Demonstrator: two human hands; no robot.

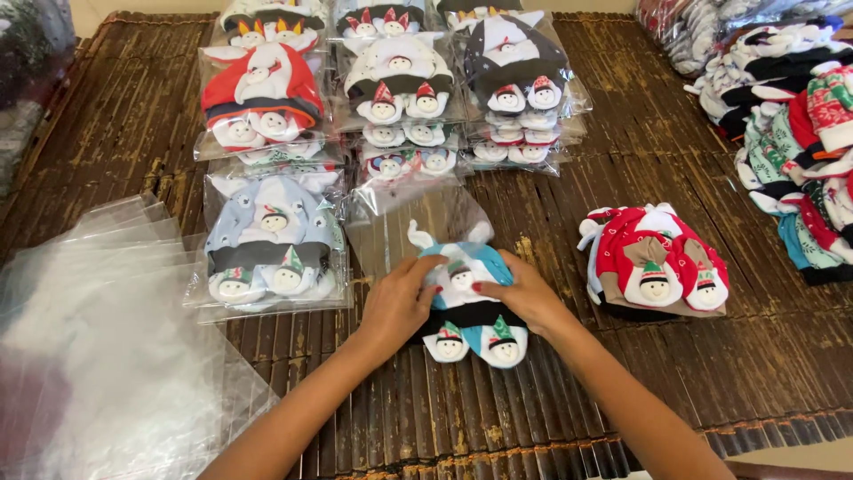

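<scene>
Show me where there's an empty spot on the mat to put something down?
Bare mat lies below the red hat bundle, right of the right hand. Another patch sits between the bagged dark set and the loose pile. It is crowded at the bagged rows up top, the plastic bags on the left, and around the left hand on the blue set.
</scene>
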